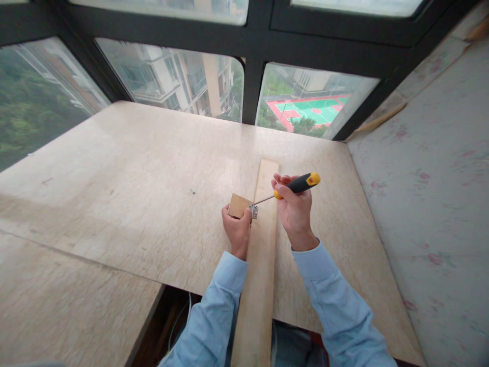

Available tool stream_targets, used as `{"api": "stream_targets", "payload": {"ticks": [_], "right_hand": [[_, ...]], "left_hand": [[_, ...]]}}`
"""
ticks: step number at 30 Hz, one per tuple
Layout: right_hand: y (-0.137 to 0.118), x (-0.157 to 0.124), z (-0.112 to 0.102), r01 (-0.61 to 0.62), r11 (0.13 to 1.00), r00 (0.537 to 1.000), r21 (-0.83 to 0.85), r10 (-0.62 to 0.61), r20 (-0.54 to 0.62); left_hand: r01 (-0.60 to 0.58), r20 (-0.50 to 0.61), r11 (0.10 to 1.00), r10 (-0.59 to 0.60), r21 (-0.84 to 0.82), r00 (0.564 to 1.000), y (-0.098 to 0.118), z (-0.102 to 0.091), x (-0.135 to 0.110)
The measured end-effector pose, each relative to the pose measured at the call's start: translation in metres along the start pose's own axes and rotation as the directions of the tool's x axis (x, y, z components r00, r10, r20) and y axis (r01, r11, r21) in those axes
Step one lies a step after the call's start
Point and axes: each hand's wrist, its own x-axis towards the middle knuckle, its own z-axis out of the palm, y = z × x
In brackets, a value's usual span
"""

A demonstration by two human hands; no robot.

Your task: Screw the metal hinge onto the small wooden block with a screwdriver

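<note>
A long pale wooden plank [262, 265] runs from my lap out across the marble sill. My left hand [237, 229] is closed on a small brown wooden block [239, 205] pressed against the plank's left edge. A small metal hinge [254, 210] sits where block and plank meet. My right hand [294, 206] grips a screwdriver [301, 183] with a black and yellow handle. Its thin shaft slants down and left, with the tip on the hinge.
A loose screw [191, 191] lies on the beige marble sill [126, 188] left of the block. Dark-framed windows [254, 76] stand behind the sill. A flowered wall [439, 193] rises on the right. A dark gap with a cable [179, 316] opens at the sill's near edge.
</note>
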Motion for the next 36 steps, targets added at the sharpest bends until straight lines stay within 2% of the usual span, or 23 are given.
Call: {"api": "stream_targets", "payload": {"ticks": [2,5,8,13,19,25,29,33,36], "right_hand": [[0.006,0.001,0.002,0.018,0.999,0.992,0.049,-0.011,-0.122],[0.01,-0.002,0.007,0.065,0.997,0.985,0.034,-0.058,-0.163],[0.008,-0.005,0.009,0.1,0.995,0.988,-0.018,-0.101,-0.119],[0.003,-0.008,0.007,0.065,0.988,0.997,-0.137,-0.07,-0.033],[0.002,-0.007,0.003,0.104,0.954,0.991,-0.28,-0.124,-0.054],[0.002,-0.005,0.001,0.166,0.947,0.984,-0.277,-0.177,-0.017],[0.001,-0.008,0.004,0.19,0.945,0.981,-0.266,-0.173,0.085],[0.002,-0.011,0.005,0.234,0.913,0.966,-0.335,-0.18,0.187],[0.005,-0.01,0.004,0.26,0.882,0.965,-0.394,-0.224,0.136]], "left_hand": [[-0.015,-0.002,1.0,0.015,0.01,1.0,0.0,0.0,0.0],[-0.017,-0.007,0.999,0.017,0.032,1.0,-0.001,0.0,0.0],[-0.011,-0.008,0.999,0.011,0.034,1.0,-0.001,0.0,0.0],[-0.013,-0.007,0.999,0.014,0.035,1.0,-0.002,0.0,0.001],[-0.018,0.0,1.0,0.018,0.026,1.0,-0.003,0.0,0.001],[-0.019,0.0,0.999,0.019,0.035,1.0,-0.002,-0.001,0.0],[-0.027,-0.003,0.999,0.027,0.034,1.0,-0.001,0.0,0.0],[-0.024,-0.008,0.999,0.024,0.029,1.0,0.0,0.0,0.0],[-0.023,0.005,1.0,0.023,0.014,1.0,0.0,0.001,0.0]]}}
